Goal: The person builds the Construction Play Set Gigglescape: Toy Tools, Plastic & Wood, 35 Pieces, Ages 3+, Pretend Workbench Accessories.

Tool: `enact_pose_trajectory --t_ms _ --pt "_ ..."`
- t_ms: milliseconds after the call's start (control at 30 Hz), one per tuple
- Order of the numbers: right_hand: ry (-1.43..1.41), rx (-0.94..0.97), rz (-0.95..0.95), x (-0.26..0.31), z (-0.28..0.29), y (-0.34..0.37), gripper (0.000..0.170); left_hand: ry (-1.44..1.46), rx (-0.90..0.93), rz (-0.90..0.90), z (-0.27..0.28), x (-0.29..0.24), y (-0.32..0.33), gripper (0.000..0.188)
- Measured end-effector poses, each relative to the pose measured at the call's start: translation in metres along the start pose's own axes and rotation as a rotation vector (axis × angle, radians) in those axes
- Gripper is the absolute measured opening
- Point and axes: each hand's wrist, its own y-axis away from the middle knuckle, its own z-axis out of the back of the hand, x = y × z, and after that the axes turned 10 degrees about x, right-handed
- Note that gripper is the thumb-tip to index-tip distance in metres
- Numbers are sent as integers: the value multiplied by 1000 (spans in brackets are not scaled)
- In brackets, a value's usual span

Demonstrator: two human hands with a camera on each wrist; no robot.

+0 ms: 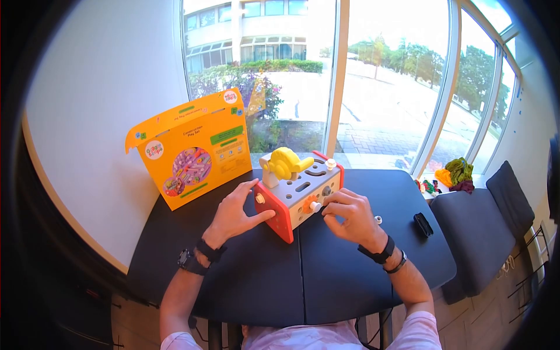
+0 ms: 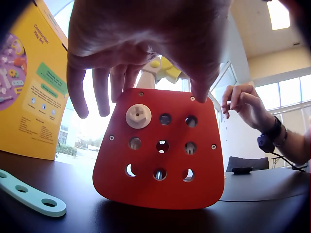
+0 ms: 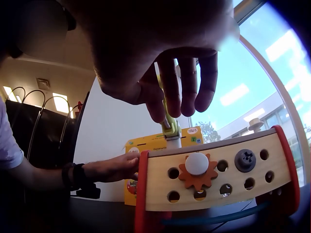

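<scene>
A toy workbench with a grey top (image 1: 296, 192) stands on the table, its red end panel (image 2: 158, 158) facing the left wrist view. My left hand (image 1: 233, 217) touches that panel's upper edges, thumb and fingers spread. An orange gear (image 3: 198, 180) sits on the pale side under a white bolt head (image 3: 196, 163), with a grey bolt (image 3: 245, 160) to its right. Just right of the white bolt in the head view is my right hand (image 1: 353, 219); its fingers hang loosely bent and hold nothing. A yellow piece (image 1: 284, 164) is mounted on top.
An orange box (image 1: 195, 151) stands at the back left. A mint perforated strip (image 2: 31, 194) lies left of the workbench. On the table's right are a small white piece (image 1: 378, 220) and a black case (image 1: 423, 225). Windows and a grey chair (image 1: 472, 233) are beyond.
</scene>
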Motion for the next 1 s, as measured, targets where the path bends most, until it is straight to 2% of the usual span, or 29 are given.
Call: enact_pose_trajectory --t_ms 167,233,333,400,533,733,833,1000 --pt "3 -21 14 2 6 -10 2 21 21 13 0 0 -1 104" --pt "0 -36 36 3 11 -16 8 23 23 16 0 0 -1 104" --pt "-81 -52 -40 15 21 -30 38 14 23 19 1 -2 -1 104" --pt "-39 -35 -6 25 30 -42 56 12 23 18 1 -3 0 104" --pt "6 48 61 26 25 -48 74 17 25 19 1 -2 -1 105" --pt "-30 28 56 17 12 -22 66 29 11 0 1 0 -1 104" --pt "-36 97 18 22 3 -10 62 24 7 -3 0 0 -1 103" --pt "-75 115 24 20 2 -7 66 22 11 -6 2 -2 0 104"
